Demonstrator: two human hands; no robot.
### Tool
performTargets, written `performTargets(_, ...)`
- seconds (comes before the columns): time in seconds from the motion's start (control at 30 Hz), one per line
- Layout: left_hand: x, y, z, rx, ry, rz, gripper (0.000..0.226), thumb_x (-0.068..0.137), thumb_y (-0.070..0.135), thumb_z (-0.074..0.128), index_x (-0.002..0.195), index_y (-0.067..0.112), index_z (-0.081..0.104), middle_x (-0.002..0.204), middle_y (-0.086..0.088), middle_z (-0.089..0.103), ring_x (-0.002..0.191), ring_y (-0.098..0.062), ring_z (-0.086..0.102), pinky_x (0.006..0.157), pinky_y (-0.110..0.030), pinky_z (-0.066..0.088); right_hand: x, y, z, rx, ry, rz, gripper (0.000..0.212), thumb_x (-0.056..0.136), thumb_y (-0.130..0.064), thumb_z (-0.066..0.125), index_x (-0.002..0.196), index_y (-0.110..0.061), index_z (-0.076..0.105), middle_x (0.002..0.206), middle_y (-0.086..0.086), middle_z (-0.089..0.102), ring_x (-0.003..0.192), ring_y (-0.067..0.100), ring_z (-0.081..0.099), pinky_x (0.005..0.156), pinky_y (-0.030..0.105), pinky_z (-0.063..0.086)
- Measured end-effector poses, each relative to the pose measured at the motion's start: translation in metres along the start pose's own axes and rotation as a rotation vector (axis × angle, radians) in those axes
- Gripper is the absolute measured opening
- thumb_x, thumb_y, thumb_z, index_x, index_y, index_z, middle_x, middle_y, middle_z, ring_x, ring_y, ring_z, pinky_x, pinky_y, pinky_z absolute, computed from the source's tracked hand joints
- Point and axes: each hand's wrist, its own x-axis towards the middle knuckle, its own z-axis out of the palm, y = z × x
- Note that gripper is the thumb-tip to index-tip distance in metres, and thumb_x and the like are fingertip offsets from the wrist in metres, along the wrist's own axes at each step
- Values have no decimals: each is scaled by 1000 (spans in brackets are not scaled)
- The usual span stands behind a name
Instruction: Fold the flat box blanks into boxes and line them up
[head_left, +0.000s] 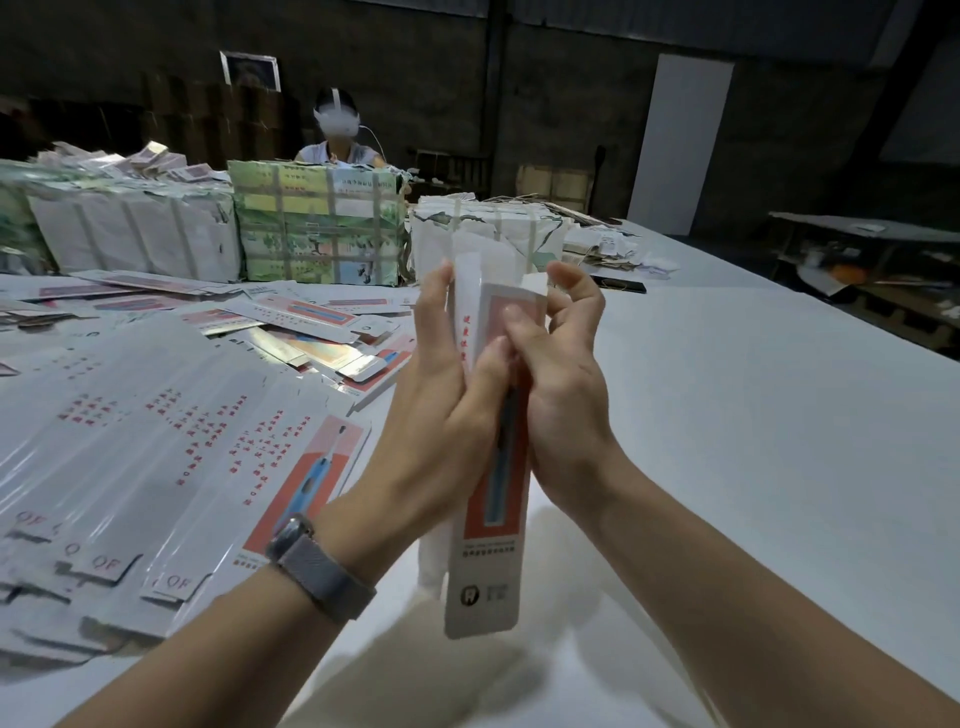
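Observation:
A long narrow box blank (485, 577), white with a red panel and a blue toothbrush picture, stands upright in the air above the white table (753, 415). My left hand (441, 410) grips its left side, fingers up along the edge, thumb across the front. My right hand (563, 374) holds its right side, thumb pressed on the red panel near the top, fingers curled behind the top flap. Its lower end hangs free below both hands. A fanned stack of flat blanks (156, 467) lies at the left.
More loose blanks (311, 332) are scattered on the table beyond the stack. Taped paper-wrapped bundles (317, 228) stand in a row at the back. A person (337, 140) wearing a headset sits behind them. A dark phone-like object (621, 284) lies at mid right.

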Motion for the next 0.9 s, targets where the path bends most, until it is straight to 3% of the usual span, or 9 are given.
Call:
performTargets(0.07,-4,1,3,-42,-17,-2,66,98,45,45,150,49,5,130,7,61,110,-5,66,95,-38,57,-1,1,1,41,-12,13,33,91,-26,49,118,-40,37,127,5,48,102,15,68,84,31,57)
performTargets(0.2,-3,-1,4,-153,-24,39,56,101,27,44,151,33,18,118,-6,66,107,-21,69,94,-51,56,-2,2,-1,127,-20,24,37,91,-22,49,123,-36,37,132,7,47,99,19,70,87,34,56)
performTargets(0.33,0,0,2,-326,-45,22,47,102,23,42,146,30,26,120,-10,65,107,-27,69,85,-39,59,2,2,-1,68,-21,15,35,91,-24,50,120,-39,38,120,0,50,107,20,65,91,36,56)
performTargets(0.43,-2,1,2,-379,-39,11,36,102,24,41,136,31,34,115,-17,65,100,-30,70,82,-40,61,0,0,1,-9,-37,31,31,94,-26,48,124,-32,42,129,12,48,113,32,61,96,50,54)
performTargets(0.57,-4,0,4,-367,-29,5,29,101,26,41,129,34,37,103,-20,62,83,-17,68,72,-28,56,-2,-1,2,-19,9,81,23,89,-28,49,112,-24,52,128,28,50,110,47,58,93,61,50)
performTargets(0.63,-4,0,4,-357,-40,19,27,102,26,40,128,33,38,102,-22,62,82,-19,68,71,-30,57,-3,0,1,-4,8,56,20,92,-24,47,110,-17,50,113,31,58,100,46,62,91,60,52)
performTargets(0.73,-3,-2,4,-350,-50,23,25,103,27,40,128,31,39,95,-16,64,78,-15,68,68,-26,56,-3,1,0,13,18,24,13,92,-21,47,103,-16,50,91,17,65,84,32,64,80,48,55)
performTargets(0.9,-3,-3,3,-384,-74,-21,24,101,29,41,125,35,42,86,4,66,72,-8,67,64,-20,53,2,0,-6,-24,30,-6,10,85,-19,52,95,-20,54,97,25,59,85,30,62,78,46,55)
